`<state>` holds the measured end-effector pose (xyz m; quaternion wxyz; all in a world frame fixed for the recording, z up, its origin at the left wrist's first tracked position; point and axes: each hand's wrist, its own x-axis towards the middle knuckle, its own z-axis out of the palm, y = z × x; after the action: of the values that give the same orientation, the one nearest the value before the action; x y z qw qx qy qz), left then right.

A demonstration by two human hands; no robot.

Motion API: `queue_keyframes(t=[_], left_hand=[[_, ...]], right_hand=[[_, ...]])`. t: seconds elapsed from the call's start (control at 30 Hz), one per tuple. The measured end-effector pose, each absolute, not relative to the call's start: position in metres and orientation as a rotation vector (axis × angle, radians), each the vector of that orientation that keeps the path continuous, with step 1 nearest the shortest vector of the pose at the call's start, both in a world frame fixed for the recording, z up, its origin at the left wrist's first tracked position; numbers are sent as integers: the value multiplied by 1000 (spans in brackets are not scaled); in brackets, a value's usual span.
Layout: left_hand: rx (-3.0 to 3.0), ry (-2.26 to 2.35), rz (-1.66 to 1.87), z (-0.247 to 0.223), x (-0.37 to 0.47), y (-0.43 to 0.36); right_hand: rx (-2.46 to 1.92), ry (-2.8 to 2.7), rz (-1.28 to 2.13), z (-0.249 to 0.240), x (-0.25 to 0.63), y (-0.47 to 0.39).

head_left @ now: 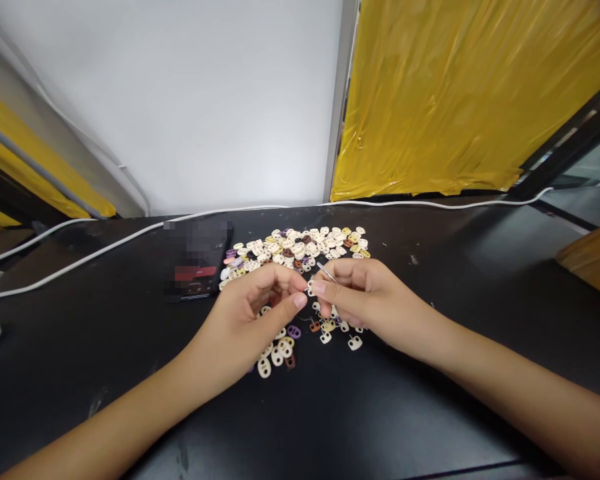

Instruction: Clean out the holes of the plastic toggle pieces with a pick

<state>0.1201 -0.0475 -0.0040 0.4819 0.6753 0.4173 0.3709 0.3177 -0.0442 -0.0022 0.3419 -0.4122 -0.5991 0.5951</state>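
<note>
My right hand (363, 287) is closed, pinching a small cream two-holed plastic piece (311, 288) between thumb and fingers. A thin silvery metal tool (326, 272) also sticks out of this hand; its kind is unclear. My left hand (260, 310) meets it from the left, thumb and index fingertip drawn together beside the cream piece. Whatever sits between those left fingertips is too small to make out. Below the right hand lie several similar pieces with thin metal pins (355, 343). Under the left hand is a small group of loose two-holed pieces (264, 367).
Behind the hands spreads a large pile of cream, yellow, brown and purple pieces (290, 245). A dark phone (197, 263) lies left of it. A white cable (130, 237) runs along the back of the black table (300, 427). At the right edge stands a brown box (593, 257).
</note>
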Motion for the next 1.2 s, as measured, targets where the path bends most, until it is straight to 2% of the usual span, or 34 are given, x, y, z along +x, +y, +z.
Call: queue_keyframes(t=[0.57,0.77,1.2], left_hand=[[1722,1060,916,-2,122,-47],[1703,1010,1000,-9,115,-43],[1615,1075,781,-10,112,-44]], right_hand=[[-1127,-1590,1465,2,315,-46],[-1126,-1497,1248,10,326,-42],[-1089,-1431,1109,16,334,-39]])
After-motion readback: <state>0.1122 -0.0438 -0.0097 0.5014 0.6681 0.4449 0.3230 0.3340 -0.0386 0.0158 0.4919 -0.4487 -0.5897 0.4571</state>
